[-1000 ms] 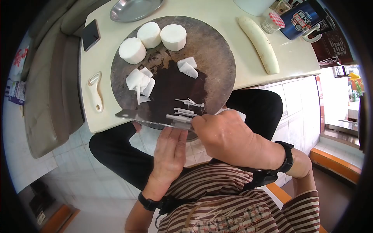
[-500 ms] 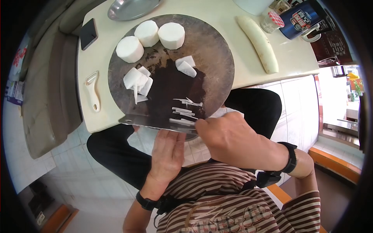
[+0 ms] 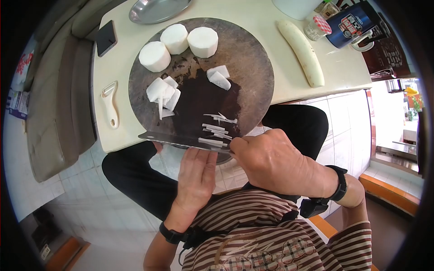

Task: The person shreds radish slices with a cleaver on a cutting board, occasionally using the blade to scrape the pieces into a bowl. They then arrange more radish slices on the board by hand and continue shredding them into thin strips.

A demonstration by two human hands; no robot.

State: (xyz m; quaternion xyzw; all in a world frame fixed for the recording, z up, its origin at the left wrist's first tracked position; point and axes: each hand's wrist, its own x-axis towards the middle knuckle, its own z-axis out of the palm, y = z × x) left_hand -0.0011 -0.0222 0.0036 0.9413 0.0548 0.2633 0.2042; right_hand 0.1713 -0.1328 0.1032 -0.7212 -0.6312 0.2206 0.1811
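My right hand (image 3: 266, 156) is wrapped round the handle of a cleaver (image 3: 174, 140), whose wide blade has a small hole near its far corner. The blade stands across the near edge of a round chopping board (image 3: 255, 77). Close behind it, my left hand (image 3: 196, 174) has its fingers pressed together, tips against the blade side; whatever lies under them is hidden. Thin white radish strips (image 3: 216, 131) lie just beyond the blade. Radish slices (image 3: 163, 94) are heaped on the board's left, and a few more slices (image 3: 219, 77) lie right of centre.
Three peeled radish chunks (image 3: 174, 39) stand at the board's far side. A whole white radish (image 3: 302, 54) lies to the right, near a jar (image 3: 317, 28) and a blue container (image 3: 348, 25). Left are a peeler (image 3: 110, 105) and a phone (image 3: 106, 39); a metal dish (image 3: 158, 10) sits behind.
The cleaver blade has tilted and shifted slightly at the board's near edge, and the radish strips beside it have moved a little. My left hand stays nearly in place. The view has shifted slightly.
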